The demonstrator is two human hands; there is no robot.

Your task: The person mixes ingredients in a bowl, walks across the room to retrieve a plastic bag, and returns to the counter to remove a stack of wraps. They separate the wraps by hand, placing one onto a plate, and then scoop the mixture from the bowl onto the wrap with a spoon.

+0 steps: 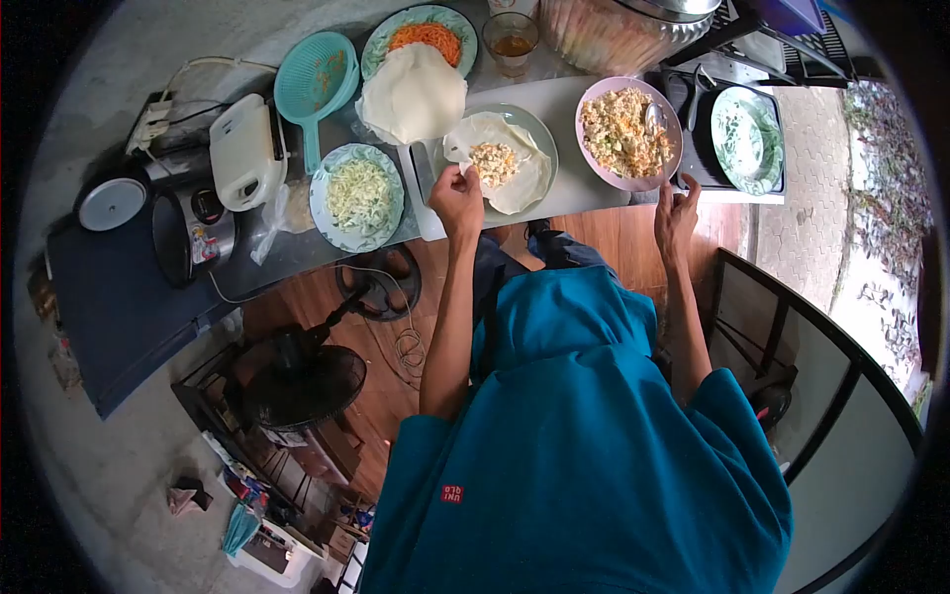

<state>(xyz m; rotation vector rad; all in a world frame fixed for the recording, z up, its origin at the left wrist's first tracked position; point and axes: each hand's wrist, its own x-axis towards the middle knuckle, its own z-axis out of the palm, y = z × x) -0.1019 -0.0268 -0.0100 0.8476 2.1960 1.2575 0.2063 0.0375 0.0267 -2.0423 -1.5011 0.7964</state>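
Note:
A round, thin spring roll wrapper (524,178) lies on a plate (541,127), with a mound of chopped filling (494,163) on it. My left hand (457,205) pinches the wrapper's near left edge, which is lifted and folded toward the filling. My right hand (677,216) is at the near right rim of a pink bowl (606,176), its fingers apart and holding nothing. The bowl is full of mixed filling (625,129), and a spoon (654,121) rests in it. Behind my left hand, a stack of wrappers (411,94) partly covers a plate of shredded carrot (427,40).
Left of my hands are a plate of shredded cabbage (358,198), a turquoise strainer (309,89) and a white appliance (245,153). A glass of brown liquid (511,47) stands at the back. On the right, a green-patterned plate (747,139) sits on a black tray.

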